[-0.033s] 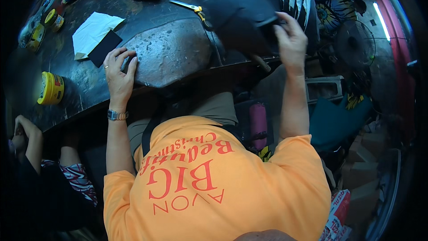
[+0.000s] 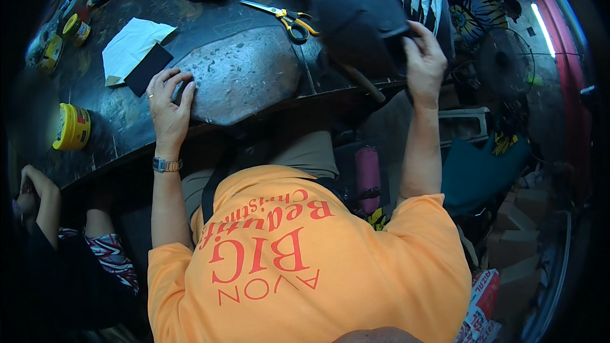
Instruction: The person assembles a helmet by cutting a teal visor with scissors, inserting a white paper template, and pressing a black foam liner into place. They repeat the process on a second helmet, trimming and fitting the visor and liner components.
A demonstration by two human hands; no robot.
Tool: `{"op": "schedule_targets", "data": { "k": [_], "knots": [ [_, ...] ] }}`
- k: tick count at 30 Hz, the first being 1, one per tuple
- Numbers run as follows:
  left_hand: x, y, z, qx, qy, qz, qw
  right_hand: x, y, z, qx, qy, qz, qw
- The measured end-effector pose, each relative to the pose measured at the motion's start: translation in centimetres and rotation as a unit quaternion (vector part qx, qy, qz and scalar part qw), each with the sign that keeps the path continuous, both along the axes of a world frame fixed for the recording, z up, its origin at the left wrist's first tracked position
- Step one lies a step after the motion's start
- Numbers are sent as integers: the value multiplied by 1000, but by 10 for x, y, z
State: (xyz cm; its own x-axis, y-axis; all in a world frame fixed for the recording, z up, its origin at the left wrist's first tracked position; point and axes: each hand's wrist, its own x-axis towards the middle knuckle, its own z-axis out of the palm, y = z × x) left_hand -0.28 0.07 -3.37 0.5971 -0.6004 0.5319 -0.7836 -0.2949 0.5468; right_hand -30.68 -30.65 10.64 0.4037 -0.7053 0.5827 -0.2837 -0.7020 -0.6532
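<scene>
left hand [image 2: 168,105]: fingers curled, pressing down on the slab [image 2: 244,79], kinda bracing
right hand [image 2: 424,60]: fingers pinching the dark sheet [image 2: 356,13], lifting its edge

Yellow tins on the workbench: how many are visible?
3. One large yellow tin stands near the bench's left edge; two smaller tins sit at the far left. More may be hidden in the dark rim.

One scissors [image 2: 289,18] — two yellow tins [image 2: 71,127] [image 2: 77,28].
</scene>
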Motion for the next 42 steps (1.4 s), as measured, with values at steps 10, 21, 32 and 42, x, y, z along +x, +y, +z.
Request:
{"op": "schedule_targets", "data": {
  "k": [10,21,32,42],
  "knots": [
    [-3,-2,4,10,-25,4,1000,-68,-108,-116,15,-55,-230,971],
    [-5,-3,7,-11,-14,8,1000,-20,-159,-162,55,-40,-138,988],
    [-5,-1,4,-34,-3,1,999,80,7,-47,-170,79,152,970],
    [26,36,11,-5,-11,93,996,261,-1,-67,-282,215,225,908]
  ]
}}
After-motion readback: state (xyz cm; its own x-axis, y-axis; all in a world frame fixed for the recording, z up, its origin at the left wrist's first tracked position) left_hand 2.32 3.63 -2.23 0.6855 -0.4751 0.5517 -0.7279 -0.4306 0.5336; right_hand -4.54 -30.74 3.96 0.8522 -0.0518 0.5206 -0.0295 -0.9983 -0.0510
